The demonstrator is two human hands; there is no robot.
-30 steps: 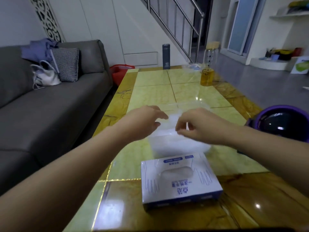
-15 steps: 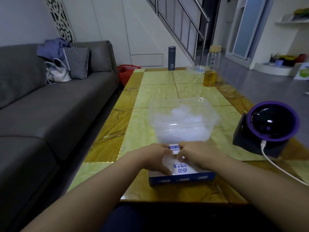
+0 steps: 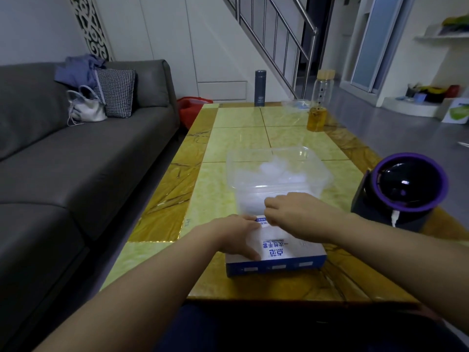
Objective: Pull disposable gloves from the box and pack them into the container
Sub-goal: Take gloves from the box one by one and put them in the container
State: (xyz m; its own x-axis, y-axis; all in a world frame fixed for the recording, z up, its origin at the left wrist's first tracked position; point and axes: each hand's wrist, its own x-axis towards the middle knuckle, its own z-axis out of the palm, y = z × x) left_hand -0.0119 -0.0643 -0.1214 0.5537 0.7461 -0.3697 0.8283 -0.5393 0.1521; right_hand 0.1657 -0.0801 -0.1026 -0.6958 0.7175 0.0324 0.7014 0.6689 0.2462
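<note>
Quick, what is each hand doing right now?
Left hand: open, pressing flat on the glove box.
Right hand: pinching a glove at its opening.

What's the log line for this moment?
left hand presses box | right hand curled over box, grip unclear | container holds gloves

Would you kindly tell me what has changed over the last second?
Both hands came back from the container to the box. The left hand now presses the box down; the right hand has risen slightly, seemingly pinching a glove. Container, box and packed gloves stayed put.
</note>
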